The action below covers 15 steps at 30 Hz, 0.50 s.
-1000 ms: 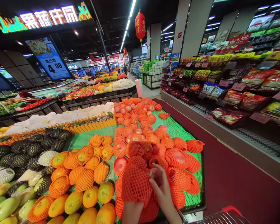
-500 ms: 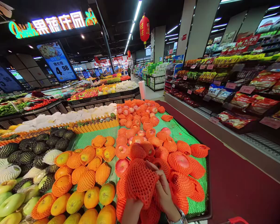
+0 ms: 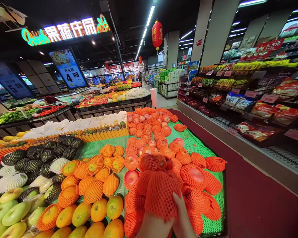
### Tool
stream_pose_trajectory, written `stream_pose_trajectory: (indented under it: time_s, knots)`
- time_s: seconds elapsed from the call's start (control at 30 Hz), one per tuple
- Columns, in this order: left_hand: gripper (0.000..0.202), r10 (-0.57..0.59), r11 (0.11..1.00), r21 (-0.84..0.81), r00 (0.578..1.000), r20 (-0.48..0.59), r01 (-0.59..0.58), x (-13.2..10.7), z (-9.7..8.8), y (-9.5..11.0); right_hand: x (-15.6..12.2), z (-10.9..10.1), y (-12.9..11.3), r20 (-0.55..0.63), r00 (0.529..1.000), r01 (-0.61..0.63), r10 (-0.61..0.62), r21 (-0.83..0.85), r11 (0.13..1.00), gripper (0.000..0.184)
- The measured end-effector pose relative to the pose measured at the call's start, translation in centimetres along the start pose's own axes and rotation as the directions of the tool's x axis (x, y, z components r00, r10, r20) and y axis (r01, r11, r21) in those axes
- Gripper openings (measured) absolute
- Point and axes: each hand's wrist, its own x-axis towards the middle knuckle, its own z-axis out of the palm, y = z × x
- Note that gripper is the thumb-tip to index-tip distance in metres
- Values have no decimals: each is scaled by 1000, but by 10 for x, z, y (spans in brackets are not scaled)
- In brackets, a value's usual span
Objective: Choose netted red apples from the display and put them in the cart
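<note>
A red-orange foam net sleeve [image 3: 161,193] is in front of me, low over the heap of apples. My left hand [image 3: 157,226] reaches up into its lower opening, so the mesh covers my fingers and I cannot see how they are set. My right hand [image 3: 183,213] is closed against the sleeve's right side, thumb on the mesh, other fingers mostly hidden behind it. Whether an apple is inside the sleeve cannot be seen. Around both hands lie apples [image 3: 195,174] in similar red-orange nets, some showing pink skin.
Left of the apples are oranges [image 3: 98,210], some in orange nets. Beyond are fruits in black nets [image 3: 29,167] and green apples [image 3: 16,213]. The green-lined stand has a dark edge [image 3: 225,198] at right, beside a red floor and snack shelves [image 3: 248,99].
Both hands and the net sleeve have moved slightly right. My right fingers, earlier visible on the sleeve's upper right, are now mostly behind it. The view has shifted a little.
</note>
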Motion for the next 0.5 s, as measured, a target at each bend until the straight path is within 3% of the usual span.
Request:
stream_pose_trajectory:
  time_s: [0.07, 0.1, 0.23, 0.3, 0.4, 0.5]
  knots:
    - [54, 97, 995, 15, 984, 151, -101, -2, -10, 14, 2, -1, -6, -105, 994, 10, -7, 30, 1000, 54]
    - [54, 147, 988, 19, 975, 164, -152, -4, -12, 17, 4, -2, -10, -115, 993, 22, -18, 33, 999, 52]
    - [59, 284, 959, 25, 959, -16, -284, -12, -4, 7, 7, -5, -23, -59, 993, 105, -104, 14, 994, 58]
    - [59, 258, 966, -14, 966, 13, -258, -10, 0, -1, 10, -7, -24, -100, 983, 151, -154, -40, 988, 63]
    - [52, 103, 993, -64, 988, 116, -96, 4, -3, -5, 15, -6, -18, -226, 936, 246, -270, -130, 961, 66]
    - [51, -43, 994, -101, 999, -26, 41, 22, 1, -4, 20, 0, -10, -244, 918, 290, -313, -126, 949, 63]
